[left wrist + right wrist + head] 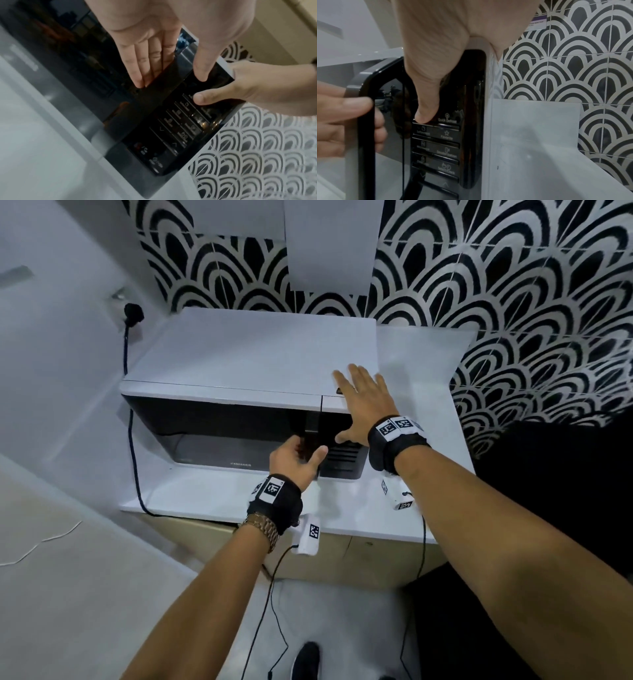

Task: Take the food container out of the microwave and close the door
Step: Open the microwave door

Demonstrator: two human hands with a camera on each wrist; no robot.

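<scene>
The white microwave (250, 361) stands on a white counter (205, 494), its dark glass door (222, 426) looking shut or barely ajar. My left hand (294, 460) grips the black vertical door handle (311, 426), its fingers (145, 65) tucked behind the bar and the thumb in front. My right hand (363, 402) lies flat on the microwave's top right corner. Its thumb (426, 105) presses the control panel (436, 148) near the top buttons. No food container shows in any view; the inside of the microwave is hidden.
A black plug and cord (133, 314) run down the microwave's left side. A black-and-white patterned tile wall (513, 302) is behind, and a white cupboard (329, 244) hangs above. A white panel (421, 364) flanks the microwave on the right.
</scene>
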